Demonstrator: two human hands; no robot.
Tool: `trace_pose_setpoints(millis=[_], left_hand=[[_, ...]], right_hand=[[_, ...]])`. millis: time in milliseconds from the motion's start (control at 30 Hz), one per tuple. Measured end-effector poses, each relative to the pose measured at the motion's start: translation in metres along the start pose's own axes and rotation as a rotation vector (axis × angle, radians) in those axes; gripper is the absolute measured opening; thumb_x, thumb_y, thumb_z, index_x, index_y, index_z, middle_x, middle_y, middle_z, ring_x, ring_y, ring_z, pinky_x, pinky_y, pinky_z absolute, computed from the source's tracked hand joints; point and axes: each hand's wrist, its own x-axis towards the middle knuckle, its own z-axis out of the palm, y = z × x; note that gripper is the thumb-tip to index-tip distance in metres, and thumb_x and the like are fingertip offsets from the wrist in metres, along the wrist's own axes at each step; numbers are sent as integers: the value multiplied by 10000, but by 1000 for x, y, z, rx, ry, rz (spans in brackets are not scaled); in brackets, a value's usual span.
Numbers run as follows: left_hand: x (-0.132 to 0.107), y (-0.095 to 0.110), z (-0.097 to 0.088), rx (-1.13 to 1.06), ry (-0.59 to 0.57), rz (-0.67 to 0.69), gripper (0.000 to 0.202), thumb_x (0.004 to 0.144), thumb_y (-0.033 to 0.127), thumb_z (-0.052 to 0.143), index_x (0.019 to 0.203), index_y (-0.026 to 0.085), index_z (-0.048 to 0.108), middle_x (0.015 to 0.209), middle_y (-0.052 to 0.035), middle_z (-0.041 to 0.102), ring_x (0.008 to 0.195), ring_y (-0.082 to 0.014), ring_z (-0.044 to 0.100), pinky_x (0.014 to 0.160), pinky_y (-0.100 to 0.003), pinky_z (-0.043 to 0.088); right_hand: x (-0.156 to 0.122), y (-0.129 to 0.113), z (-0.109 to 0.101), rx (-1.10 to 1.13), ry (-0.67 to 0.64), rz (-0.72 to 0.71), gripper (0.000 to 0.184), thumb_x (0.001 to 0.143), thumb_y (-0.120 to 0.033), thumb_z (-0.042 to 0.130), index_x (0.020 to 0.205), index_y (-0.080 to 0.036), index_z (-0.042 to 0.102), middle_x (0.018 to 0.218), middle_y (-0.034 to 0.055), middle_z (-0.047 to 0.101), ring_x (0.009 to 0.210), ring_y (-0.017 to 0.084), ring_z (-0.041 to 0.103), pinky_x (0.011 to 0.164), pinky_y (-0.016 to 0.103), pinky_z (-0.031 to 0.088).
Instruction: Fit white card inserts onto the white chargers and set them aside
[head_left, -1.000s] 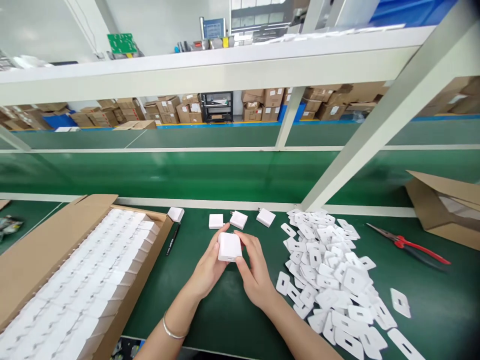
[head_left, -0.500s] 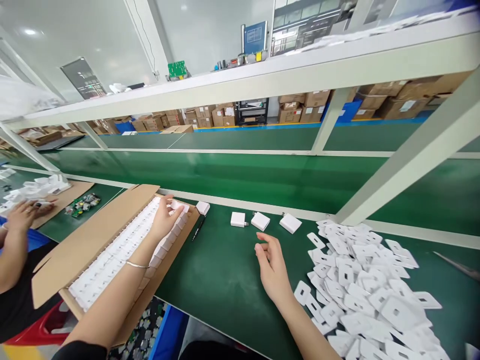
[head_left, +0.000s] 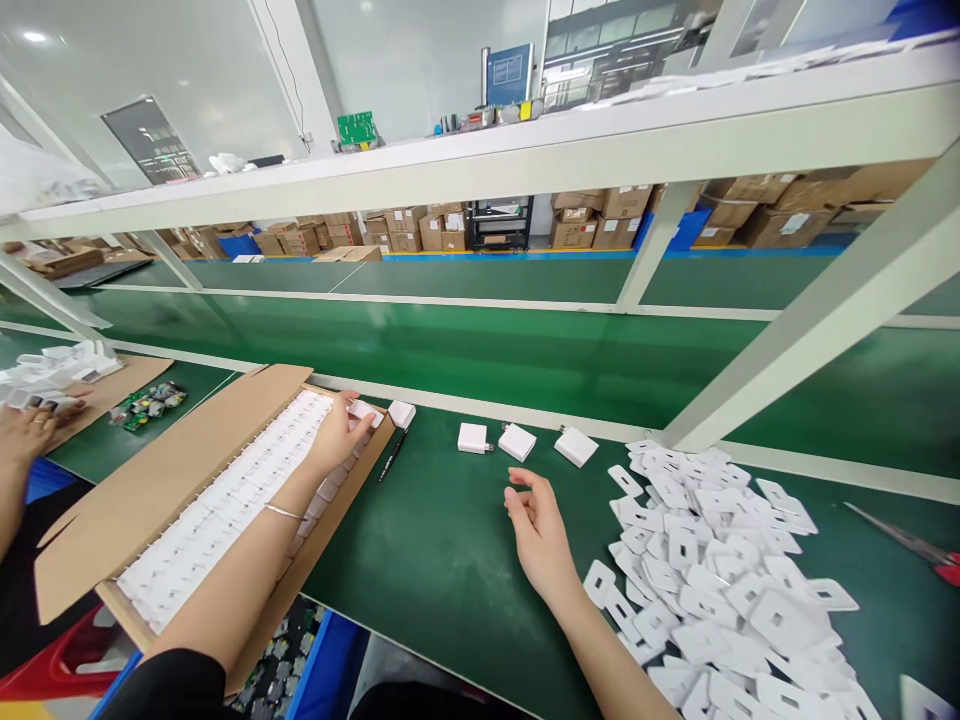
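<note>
At the far right end of the cardboard box (head_left: 176,462), my left hand (head_left: 330,440) has thumb and fingers closed around a white charger (head_left: 366,411). The box holds rows of white chargers (head_left: 225,505), and my forearm covers part of them. My right hand (head_left: 538,530) hovers over the green table with fingers loosely curled and apart, nothing in it. Beyond it lie three white plug chargers, a left one (head_left: 473,438), a middle one (head_left: 517,441) and a right one (head_left: 576,446). Another white charger (head_left: 402,414) sits beside the box corner.
A black pen (head_left: 391,456) lies by the box. White flat cover plates (head_left: 712,580) are heaped at right, with scissors (head_left: 900,538) beyond. A co-worker's hand (head_left: 34,425) is at far left near circuit boards (head_left: 148,404). A slanted post (head_left: 810,310) supports the shelf (head_left: 480,165).
The view has shifted slightly, bringing the scissors' red handle into sight. My left hand stays at the box's far end with the charger; my right hand has hardly moved.
</note>
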Motion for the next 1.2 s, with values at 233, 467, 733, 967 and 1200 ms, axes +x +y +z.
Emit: trace_pose_setpoints(millis=[233,467,733,967,1200], left_hand=[[5,11,6,213,5,21,417,902,511,568,1181,205,519,1140,-125,668,926,-296,692,808,-416,539],[-1,17,14,443,91,56,386,909,478,592,1155,181,615,1218,-192,634,1229,-429,517,1028,-579,416],[-2,15,9,602,147,75,383,936,496,569,1127,181,673,1269,-218,618,1224,-447,516,1040,-629,373],[-16,25,0,619,83,355,425,1009,372,442,1339,153,597,1407,-209,609,1273,-397,563,1109,-575,363],[-20,-3,-14,719,-125,578,461,975,213,357,1338,205,642,1468,-184,583,1324,-394,557,1064,-561,465]], right_hand=[[1,4,0,0,4,-1,406,1019,-551,474,1298,-266,551,1310,105,599,919,207,659,804,402,579],[-2,-1,1,-30,-17,-7,384,1018,-523,478,1269,-248,572,1261,105,611,848,189,637,759,377,569],[-4,-6,3,-57,-85,-57,316,1015,-458,481,1222,-236,571,1179,96,602,779,170,634,720,366,589],[-5,-5,6,-84,-115,-80,263,1010,-391,467,1204,-239,559,1170,80,574,754,156,628,723,368,585],[-4,-8,3,-130,-102,-70,246,996,-336,488,1215,-246,554,1191,81,583,780,170,646,751,392,597]])
